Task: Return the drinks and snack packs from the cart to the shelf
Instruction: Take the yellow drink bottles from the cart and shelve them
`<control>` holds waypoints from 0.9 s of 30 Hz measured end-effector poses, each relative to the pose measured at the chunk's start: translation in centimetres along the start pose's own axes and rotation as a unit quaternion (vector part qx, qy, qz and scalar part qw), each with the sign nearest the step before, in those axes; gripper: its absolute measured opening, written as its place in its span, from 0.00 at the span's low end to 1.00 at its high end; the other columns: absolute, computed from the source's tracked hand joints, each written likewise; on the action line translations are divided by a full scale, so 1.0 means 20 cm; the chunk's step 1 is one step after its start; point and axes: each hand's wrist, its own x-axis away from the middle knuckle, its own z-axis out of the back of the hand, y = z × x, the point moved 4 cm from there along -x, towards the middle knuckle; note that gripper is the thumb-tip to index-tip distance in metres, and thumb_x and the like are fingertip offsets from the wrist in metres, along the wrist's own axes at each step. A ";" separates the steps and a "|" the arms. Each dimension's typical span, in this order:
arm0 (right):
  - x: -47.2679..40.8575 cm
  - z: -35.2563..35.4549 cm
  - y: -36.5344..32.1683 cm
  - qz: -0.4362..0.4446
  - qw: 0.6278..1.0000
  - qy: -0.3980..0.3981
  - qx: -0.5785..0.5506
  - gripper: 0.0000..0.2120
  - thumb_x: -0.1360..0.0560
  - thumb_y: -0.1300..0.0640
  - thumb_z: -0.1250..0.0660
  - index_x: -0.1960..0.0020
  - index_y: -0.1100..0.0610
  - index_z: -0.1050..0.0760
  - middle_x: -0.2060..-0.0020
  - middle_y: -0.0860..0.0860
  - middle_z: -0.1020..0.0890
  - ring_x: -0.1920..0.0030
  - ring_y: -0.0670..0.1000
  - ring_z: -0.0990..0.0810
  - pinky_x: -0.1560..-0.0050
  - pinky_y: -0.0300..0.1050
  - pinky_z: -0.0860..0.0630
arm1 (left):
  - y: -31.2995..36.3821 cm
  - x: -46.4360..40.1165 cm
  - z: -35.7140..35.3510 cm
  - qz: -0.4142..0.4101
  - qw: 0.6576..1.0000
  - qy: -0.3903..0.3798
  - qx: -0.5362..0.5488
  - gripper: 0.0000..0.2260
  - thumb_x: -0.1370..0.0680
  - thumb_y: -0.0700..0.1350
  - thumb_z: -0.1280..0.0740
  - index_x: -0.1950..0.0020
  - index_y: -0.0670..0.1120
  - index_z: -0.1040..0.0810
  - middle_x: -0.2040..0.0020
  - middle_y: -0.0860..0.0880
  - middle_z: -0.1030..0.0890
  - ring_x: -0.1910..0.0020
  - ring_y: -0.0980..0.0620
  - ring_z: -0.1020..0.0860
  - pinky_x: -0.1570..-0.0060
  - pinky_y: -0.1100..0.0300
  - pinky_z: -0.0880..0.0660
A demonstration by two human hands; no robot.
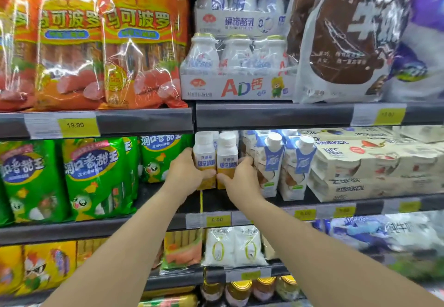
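Observation:
Two white-and-yellow yogurt drink bottles stand side by side on the middle shelf [211,202]. The left bottle [204,153] is gripped low on its side by my left hand [186,174]. The right bottle [227,155] is held near its base by my right hand [241,179]. More bottles of the same kind show behind them. Both forearms reach up from the bottom of the view. The cart is out of view.
Blue-and-white cartons [270,162] stand right beside my right hand, and cream multipack boxes [374,165] lie further right. Green snack bags [96,177] hang to the left. Orange sausage bags [141,40] and AD milk bottle packs [237,66] fill the shelf above.

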 end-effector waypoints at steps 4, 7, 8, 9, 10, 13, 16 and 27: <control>0.02 -0.01 -0.01 0.003 0.999 0.038 -0.001 0.22 0.24 0.55 0.29 0.36 0.58 0.35 0.37 0.56 0.22 0.34 0.56 0.24 0.35 0.55 0.25 | 0.01 0.00 -0.02 -0.007 1.000 0.001 -0.006 0.25 0.31 0.45 0.21 0.36 0.48 0.26 0.47 0.53 0.21 0.48 0.52 0.24 0.51 0.57 0.28; 0.02 -0.01 -0.02 -0.010 0.999 0.045 -0.002 0.20 0.22 0.57 0.32 0.33 0.58 0.34 0.36 0.55 0.22 0.34 0.56 0.24 0.34 0.53 0.25 | 0.01 0.00 -0.04 -0.014 1.000 0.007 -0.008 0.26 0.31 0.45 0.21 0.36 0.48 0.26 0.43 0.50 0.19 0.43 0.49 0.22 0.44 0.53 0.25; 0.02 -0.01 -0.01 -0.014 0.999 0.045 -0.010 0.20 0.21 0.58 0.32 0.33 0.58 0.34 0.35 0.55 0.23 0.33 0.56 0.25 0.34 0.52 0.26 | 0.01 0.00 -0.05 -0.013 1.000 0.006 -0.004 0.26 0.30 0.45 0.21 0.36 0.48 0.26 0.42 0.50 0.19 0.41 0.48 0.22 0.43 0.52 0.25; 0.03 -0.02 -0.01 -0.015 0.999 0.044 -0.020 0.20 0.21 0.58 0.33 0.32 0.58 0.34 0.34 0.55 0.24 0.32 0.56 0.26 0.33 0.52 0.27 | 0.01 0.00 -0.05 -0.012 1.000 0.005 0.001 0.26 0.30 0.45 0.21 0.36 0.48 0.26 0.42 0.49 0.19 0.41 0.48 0.22 0.42 0.51 0.25; 0.04 -0.03 0.00 -0.014 0.999 0.042 -0.030 0.22 0.21 0.59 0.32 0.30 0.59 0.35 0.32 0.55 0.25 0.31 0.55 0.27 0.31 0.52 0.28 | 0.01 0.00 -0.06 -0.011 1.000 0.004 0.006 0.25 0.30 0.45 0.21 0.36 0.48 0.27 0.42 0.49 0.19 0.41 0.48 0.22 0.42 0.51 0.25; 0.08 -0.05 0.00 -0.014 0.997 0.028 -0.064 0.29 0.22 0.62 0.32 0.25 0.59 0.41 0.27 0.55 0.31 0.26 0.54 0.34 0.26 0.49 0.35 | 0.02 -0.01 -0.07 -0.013 1.000 0.006 0.012 0.25 0.30 0.44 0.21 0.36 0.48 0.27 0.42 0.49 0.19 0.42 0.48 0.22 0.44 0.54 0.26; 0.11 -0.07 0.00 -0.024 0.995 0.013 -0.096 0.36 0.23 0.61 0.32 0.22 0.59 0.47 0.24 0.55 0.36 0.24 0.54 0.37 0.24 0.51 0.37 | 0.02 -0.02 -0.08 -0.019 1.000 0.005 0.018 0.26 0.31 0.44 0.21 0.36 0.47 0.26 0.42 0.48 0.18 0.42 0.48 0.21 0.43 0.52 0.24; 0.19 -0.10 -0.04 -0.054 0.997 0.004 -0.049 0.42 0.23 0.50 0.34 0.19 0.56 0.57 0.26 0.56 0.44 0.27 0.58 0.40 0.27 0.52 0.38 | 0.01 -0.05 -0.09 -0.019 0.997 -0.041 0.060 0.27 0.30 0.41 0.22 0.33 0.50 0.27 0.42 0.51 0.19 0.43 0.51 0.22 0.44 0.54 0.24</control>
